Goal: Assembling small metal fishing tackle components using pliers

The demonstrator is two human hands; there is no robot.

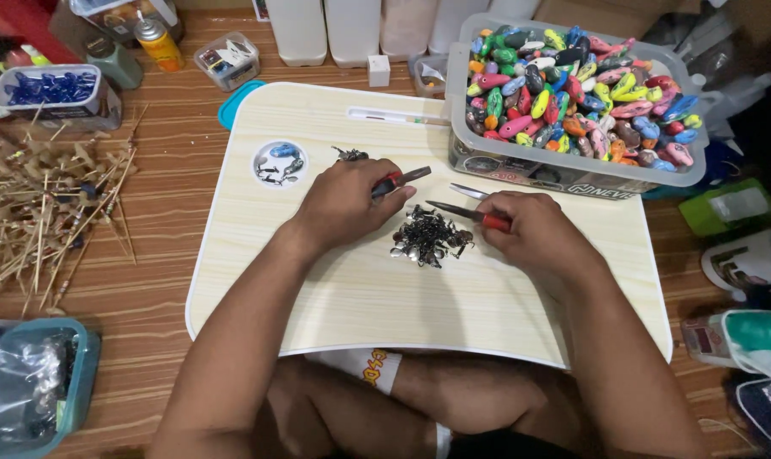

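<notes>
Pliers with red grips sat clenched in the left hand, just left of the pile of small dark metal clasps on the pale lap desk. The right hand, just right of that pile, gripped a second pair of pliers, tips over the pile. Beyond the pile stood a grey tub of colourful lures; far left of it lay bamboo sticks.

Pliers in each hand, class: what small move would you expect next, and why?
Probably the right hand dips its pliers into the pile of small metal rings. The tips point just above it, and the left hand's pliers look empty.
</notes>
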